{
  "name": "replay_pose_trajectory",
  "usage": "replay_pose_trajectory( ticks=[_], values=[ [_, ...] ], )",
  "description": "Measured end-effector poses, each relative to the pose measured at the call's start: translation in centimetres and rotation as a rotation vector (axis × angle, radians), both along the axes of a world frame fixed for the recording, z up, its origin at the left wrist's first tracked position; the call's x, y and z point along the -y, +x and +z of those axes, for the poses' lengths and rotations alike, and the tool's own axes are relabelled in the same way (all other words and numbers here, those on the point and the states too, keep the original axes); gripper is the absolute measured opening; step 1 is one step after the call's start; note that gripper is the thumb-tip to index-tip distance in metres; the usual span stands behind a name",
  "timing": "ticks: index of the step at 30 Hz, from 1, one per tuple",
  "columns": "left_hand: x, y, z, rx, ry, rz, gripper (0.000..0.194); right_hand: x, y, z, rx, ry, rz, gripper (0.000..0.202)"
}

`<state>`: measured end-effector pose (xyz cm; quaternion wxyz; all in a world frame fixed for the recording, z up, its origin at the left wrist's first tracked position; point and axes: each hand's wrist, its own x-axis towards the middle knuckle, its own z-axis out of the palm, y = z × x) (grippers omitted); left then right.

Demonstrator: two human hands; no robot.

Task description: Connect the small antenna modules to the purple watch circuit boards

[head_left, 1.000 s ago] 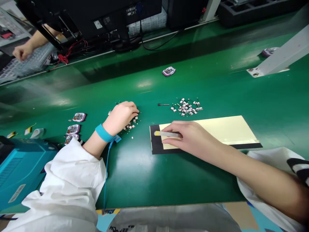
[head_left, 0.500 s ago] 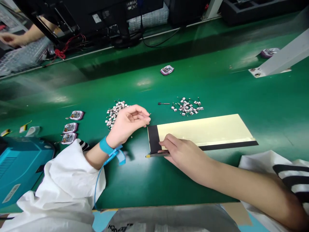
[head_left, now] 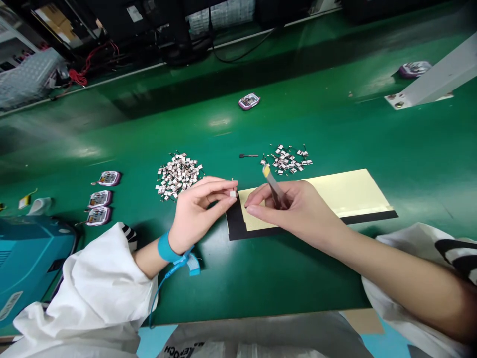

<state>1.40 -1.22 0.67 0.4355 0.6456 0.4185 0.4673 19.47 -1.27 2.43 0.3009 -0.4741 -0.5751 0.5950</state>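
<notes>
My left hand [head_left: 203, 209], with a blue wrist strap [head_left: 168, 247], pinches a small silver-white part [head_left: 233, 193] between thumb and forefinger. That part resembles the ones in the pile [head_left: 179, 175] just behind this hand. My right hand [head_left: 294, 204] is closed round a pair of tweezers [head_left: 275, 186], whose yellow-marked end points up and away. Its thumb and forefinger are pinched together, with a tiny dark bit at their tips that I cannot make out. Under the right hand lies a pale yellow sheet [head_left: 346, 191] with black strips [head_left: 235, 221] along its left and near edges.
A second, smaller pile of similar parts [head_left: 286, 160] lies beyond the sheet, beside a single dark part with a lead [head_left: 248, 156]. Several purple-rimmed devices [head_left: 100, 199] stand at left. A teal machine [head_left: 33, 263] and a white post [head_left: 436, 74] flank the green bench.
My right hand has lifted from the sheet's black corner and turned the tweezers upward. The part in my left hand now shows clearly. The other person's arm at upper left is gone from view.
</notes>
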Motion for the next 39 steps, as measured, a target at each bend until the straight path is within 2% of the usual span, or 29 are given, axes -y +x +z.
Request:
replay_pose_trajectory(
  ticks=[4,7,10,13,17,23,28,32,35,39],
  values=[
    [1.2,0.3,0.0,-0.109,0.21,0.019,0.041,0.2,-0.4,-0.3,-0.21,-0.086,-0.016,0.015],
    [1.6,0.2,0.2,-0.245,0.375,0.047,0.048,0.6,-0.7,-0.4,-0.215,-0.08,0.0,0.014],
    [1.5,0.2,0.7,-0.482,0.554,0.072,0.046,0.7,-0.7,-0.4,-0.156,-0.065,0.018,0.014],
    [1.4,0.3,1.3,-0.624,0.64,0.067,0.044,0.7,-0.8,-0.5,-0.134,-0.071,0.023,0.014],
    [1.3,0.3,1.3,-0.654,0.706,0.059,0.043,0.6,-0.9,-0.8,-0.146,-0.084,0.024,0.013],
    [1.2,0.2,0.8,-0.68,0.726,0.064,0.042,0.6,-1.1,-0.9,-0.179,-0.106,0.004,0.011],
    [1.3,0.1,0.5,-0.709,0.806,0.046,0.041,0.5,-1.2,-0.9,-0.217,-0.122,-0.038,0.01],
    [1.1,0.0,0.5,-0.667,0.697,0.023,0.04,0.1,-0.6,-1.2,-0.256,-0.126,-0.05,0.013],
    [1.1,0.0,0.2,-0.62,0.614,0.002,0.038,0.1,-0.4,-1.3,-0.106,-0.017,-0.063,0.016],
    [1.3,0.1,-0.4,-0.625,0.613,-0.075,0.033,0.4,-0.4,-1.0,0.183,0.223,-0.022,0.019]
  ],
)
